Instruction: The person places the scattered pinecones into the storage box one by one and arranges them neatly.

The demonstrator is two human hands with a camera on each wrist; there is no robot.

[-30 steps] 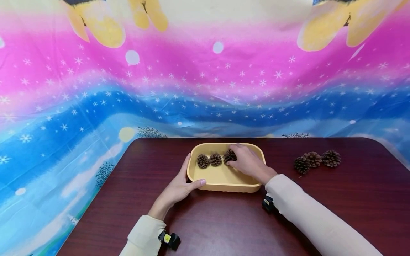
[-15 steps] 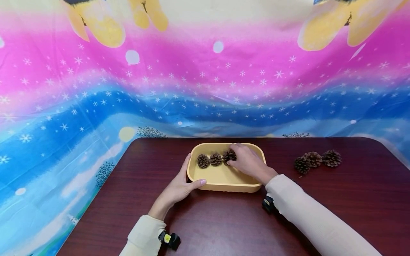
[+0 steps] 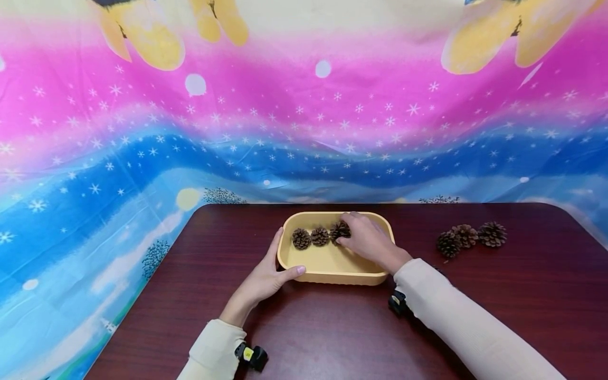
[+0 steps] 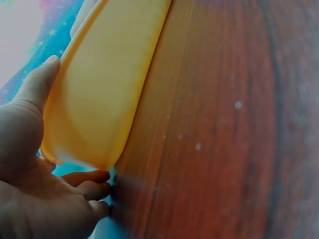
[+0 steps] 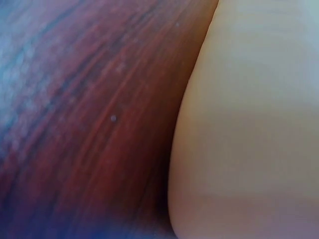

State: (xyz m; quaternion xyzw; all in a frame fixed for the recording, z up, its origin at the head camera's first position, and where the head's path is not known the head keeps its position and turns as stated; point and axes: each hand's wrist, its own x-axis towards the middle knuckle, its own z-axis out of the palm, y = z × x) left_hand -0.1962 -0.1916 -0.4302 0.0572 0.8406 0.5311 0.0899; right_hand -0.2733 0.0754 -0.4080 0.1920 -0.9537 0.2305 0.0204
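A shallow yellow tray [image 3: 344,278] stands at the back middle of the table. My left hand [image 3: 264,277] holds its near left corner, thumb on the front rim and fingers along the left end; the left wrist view shows this hand [image 4: 45,164] around the tray [image 4: 99,84]. Inside lie two pine cones side by side, a left one [image 3: 301,239] and a middle one [image 3: 320,236]. My right hand [image 3: 368,240] reaches over the tray and pinches a third pine cone [image 3: 339,232], partly covered by its fingers. In the right wrist view the tray wall [image 5: 249,124] fills the right side; no hand shows.
Three more pine cones lie together on the table to the right of the tray: a near one [image 3: 448,244], a middle one [image 3: 465,235] and a right one [image 3: 492,234]. The dark wooden table [image 3: 328,332] ends at a printed cloth backdrop [image 3: 304,132].
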